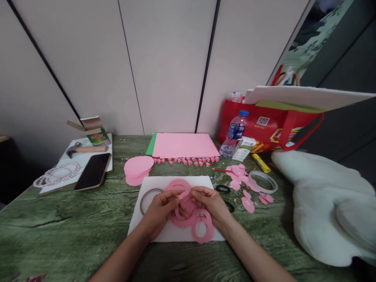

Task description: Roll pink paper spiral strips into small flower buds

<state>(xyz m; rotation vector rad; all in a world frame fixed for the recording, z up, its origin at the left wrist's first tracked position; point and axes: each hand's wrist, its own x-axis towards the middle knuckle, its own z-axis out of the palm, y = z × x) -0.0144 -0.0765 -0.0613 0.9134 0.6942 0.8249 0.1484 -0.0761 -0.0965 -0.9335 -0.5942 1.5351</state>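
Both my hands meet over a white board (pixel 138 223), pinching a pink paper strip (pixel 184 195) between them. My left hand (pixel 164 209) is closed on its left part, with a curved piece hanging by the fingers. My right hand (pixel 210 201) pinches the other end between thumb and forefinger. Beneath them lie pink paper rings (pixel 208 233), overlapping on the board; my fingers hide part of the pile. A thin round hoop (pixel 142 199) rests beside my left hand. Two black rings (pixel 222 189) lie just right of the board.
Pink discs (pixel 138 166), a row of small pink rolls (pixel 188 160) and pink sheets (pixel 186 145) lie behind. At right are paper scraps (pixel 248 204), a tape roll (pixel 274 184), a bottle (pixel 235 135), a red bag (pixel 264 129) and a white plush (pixel 317 219). A phone (pixel 93 171) and hammer (pixel 91 149) sit left.
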